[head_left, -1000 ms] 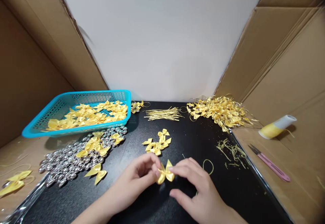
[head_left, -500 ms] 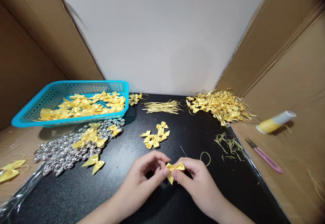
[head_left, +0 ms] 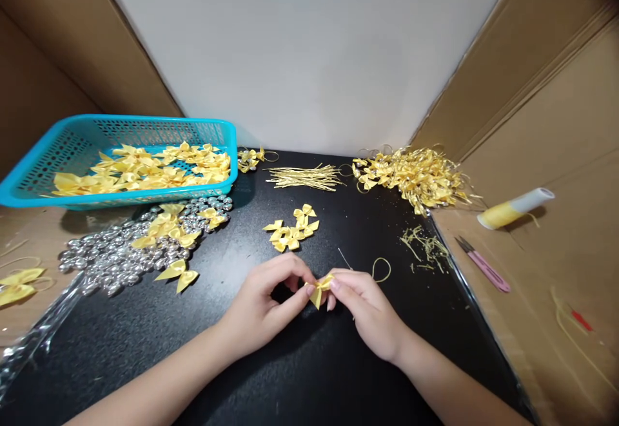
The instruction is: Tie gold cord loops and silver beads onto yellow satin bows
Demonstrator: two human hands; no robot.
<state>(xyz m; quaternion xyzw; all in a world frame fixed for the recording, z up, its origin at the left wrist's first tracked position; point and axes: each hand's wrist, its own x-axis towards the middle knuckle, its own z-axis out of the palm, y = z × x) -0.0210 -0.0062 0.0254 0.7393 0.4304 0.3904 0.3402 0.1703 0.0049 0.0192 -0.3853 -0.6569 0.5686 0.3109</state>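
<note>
A yellow satin bow (head_left: 320, 287) is pinched between left hand (head_left: 261, 307) and right hand (head_left: 368, 310) fingertips above the black desk (head_left: 251, 361). Its knot is best kept pressed firmly while worked.

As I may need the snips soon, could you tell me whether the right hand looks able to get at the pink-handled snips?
Probably yes: the pink-handled snips lie uncovered on cardboard, nothing between, though the right hand holds the small yellow ribbon bow.

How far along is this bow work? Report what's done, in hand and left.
Done, apparently: a tangled pile of bows with gold loops at the mat's far right. In hand: one yellow bow pinched between left hand and right hand. Left: many bows in the blue basket, a few loose bows, and silver bells.
</note>
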